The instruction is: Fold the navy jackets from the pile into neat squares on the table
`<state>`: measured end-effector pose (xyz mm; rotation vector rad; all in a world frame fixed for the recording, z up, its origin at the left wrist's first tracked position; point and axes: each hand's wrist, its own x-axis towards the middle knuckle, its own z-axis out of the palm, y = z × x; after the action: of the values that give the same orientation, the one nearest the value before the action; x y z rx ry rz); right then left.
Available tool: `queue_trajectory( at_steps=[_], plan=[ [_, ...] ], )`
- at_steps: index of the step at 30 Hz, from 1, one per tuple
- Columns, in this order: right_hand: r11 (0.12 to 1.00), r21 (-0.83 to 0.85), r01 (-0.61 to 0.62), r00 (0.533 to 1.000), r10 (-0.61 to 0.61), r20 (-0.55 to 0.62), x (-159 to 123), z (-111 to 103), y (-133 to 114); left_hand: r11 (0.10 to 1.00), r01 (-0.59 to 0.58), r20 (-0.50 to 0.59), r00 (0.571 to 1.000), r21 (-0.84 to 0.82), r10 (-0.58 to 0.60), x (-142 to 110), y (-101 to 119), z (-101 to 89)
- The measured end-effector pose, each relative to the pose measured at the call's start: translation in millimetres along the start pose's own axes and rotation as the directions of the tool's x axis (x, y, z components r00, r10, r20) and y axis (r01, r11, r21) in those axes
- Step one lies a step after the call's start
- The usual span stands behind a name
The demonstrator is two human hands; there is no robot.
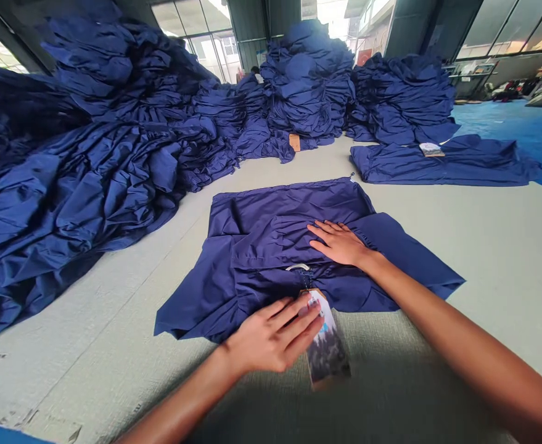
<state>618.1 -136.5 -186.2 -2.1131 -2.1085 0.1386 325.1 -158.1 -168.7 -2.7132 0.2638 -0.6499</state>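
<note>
A folded navy blue garment (261, 246) lies in front of me on the pale table. My right hand (338, 242) rests flat on its right half, fingers stretched out. At the near edge of the garment, my left hand (277, 333) has its fingers across the upper part of a printed hang tag (326, 351), apparently gripping it; the thumb is hidden. The tag hangs from a dark cord beside a small pale curved strip (297, 267) on the cloth. Its lower end is blurred.
Large heaps of navy cloth (113, 160) cover the left side, with more piles (307, 86) along the back. Another folded navy garment (446, 163) with a tag (431, 149) lies at the back right of the table (492, 246). An orange-brown card (295, 142) sits by the rear pile.
</note>
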Motion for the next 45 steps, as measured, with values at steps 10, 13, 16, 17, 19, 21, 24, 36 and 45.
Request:
queue_trajectory(
  at_steps=[10,13,16,17,19,21,24,36,45],
  plan=[
    [1.0,0.001,-0.006,1.0,0.006,-0.011,1,3,1,0.983,0.021,-0.24,0.969,-0.18,-0.064,0,21,-4.8],
    [1.0,0.001,-0.009,1.0,0.009,-0.01,1,3,1,0.972,0.032,-0.28,0.955,-0.231,-0.098,-1,22,-8.9],
    [1.0,-0.001,-0.012,1.0,0.012,-0.011,2,3,1,0.971,0.004,-0.305,0.949,-0.239,-0.079,-3,23,-11.9],
    [1.0,-0.001,-0.012,1.0,0.012,-0.012,2,3,1,0.975,-0.014,-0.305,0.951,-0.223,-0.056,-4,23,-11.8],
    [1.0,-0.001,-0.013,1.0,0.013,-0.013,2,3,1,0.98,-0.039,-0.28,0.96,-0.193,-0.017,-4,23,-9.9],
    [1.0,-0.001,-0.015,1.0,0.015,-0.006,2,3,1,0.978,-0.047,-0.23,0.973,-0.204,-0.002,-3,23,-6.4],
    [1.0,-0.001,-0.016,1.0,0.016,0.002,1,2,0,0.967,-0.033,-0.162,0.987,-0.253,-0.008,0,22,-1.9],
    [1.0,-0.003,-0.02,1.0,0.02,0.002,2,2,0,0.952,0.007,-0.105,0.994,-0.307,-0.041,-9,10,-2.6],
    [1.0,0.007,-0.015,1.0,0.015,0.0,2,2,0,0.826,0.561,0.164,0.821,-0.058,-0.547,0,1,6.1]
  ],
)
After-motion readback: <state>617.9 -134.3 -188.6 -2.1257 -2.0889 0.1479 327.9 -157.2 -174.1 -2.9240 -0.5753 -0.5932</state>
